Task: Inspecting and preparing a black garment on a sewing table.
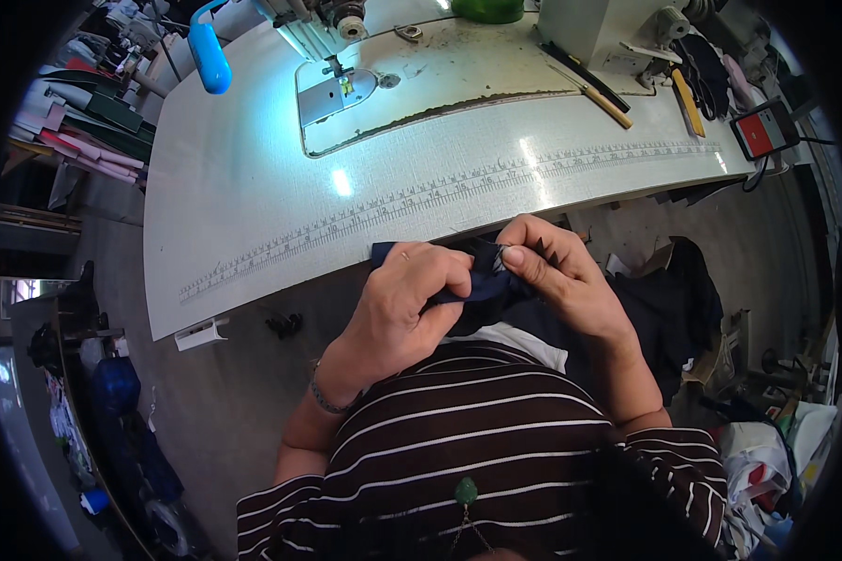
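Observation:
A piece of dark navy cloth (485, 283) is gathered between my two hands, just off the near edge of the sewing table. My left hand (395, 304) is closed on its left part, fingers curled over the folds. At the other side my right hand (571, 285) pinches the cloth between thumb and forefinger, where a small pale bit shows by the thumb tip. A dark jagged shape (545, 252) sticks out beside the right fingers; I cannot tell what it is. More dark cloth hangs below, partly hidden by my hands.
The white table (253, 210) has a printed ruler strip (440, 198) along it. A sewing machine (323, 42) stands beyond, under a lit lamp (210, 65). An awl (603, 103) with a wooden handle lies to the right, near a red and black box (765, 131). Dark garments (664, 299) are piled at right.

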A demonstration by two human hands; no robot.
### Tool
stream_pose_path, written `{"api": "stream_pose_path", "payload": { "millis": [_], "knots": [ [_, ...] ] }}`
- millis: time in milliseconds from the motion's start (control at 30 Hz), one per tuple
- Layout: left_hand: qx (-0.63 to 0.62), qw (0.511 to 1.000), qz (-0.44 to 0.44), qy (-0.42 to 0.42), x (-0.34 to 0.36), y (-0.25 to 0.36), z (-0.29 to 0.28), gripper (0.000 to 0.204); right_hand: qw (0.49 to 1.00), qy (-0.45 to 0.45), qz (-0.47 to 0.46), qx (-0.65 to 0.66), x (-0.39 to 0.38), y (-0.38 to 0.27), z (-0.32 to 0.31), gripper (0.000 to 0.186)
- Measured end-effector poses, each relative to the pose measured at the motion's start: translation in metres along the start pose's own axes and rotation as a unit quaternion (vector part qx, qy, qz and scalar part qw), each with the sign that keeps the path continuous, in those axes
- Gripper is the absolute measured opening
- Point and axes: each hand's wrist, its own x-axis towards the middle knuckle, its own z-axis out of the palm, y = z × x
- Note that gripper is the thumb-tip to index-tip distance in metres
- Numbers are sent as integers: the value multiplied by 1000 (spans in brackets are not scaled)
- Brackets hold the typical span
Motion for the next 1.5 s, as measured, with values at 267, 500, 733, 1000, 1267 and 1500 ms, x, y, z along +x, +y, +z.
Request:
{"api": "stream_pose_path", "payload": {
  "millis": [267,500,733,1000,1267,1500],
  "knots": [
    [-114,992,-55,-24,2,3,0,11,997,27,-46,-59,1,9,1,12],
    [-123,984,-96,89,-3,0,14,20,966,96,-180,-155,-3,9,-1,29],
    [-256,947,-147,131,-3,10,15,10,841,95,-349,-402,-6,19,-9,40],
    [-136,981,-121,72,0,13,7,18,787,140,-407,-442,-1,13,4,32],
    [-275,936,-207,76,2,10,11,22,759,112,-339,-545,-16,10,2,30],
    [-259,939,-196,108,4,1,16,21,859,149,-55,-487,-26,-11,-14,32]
  ]
}}
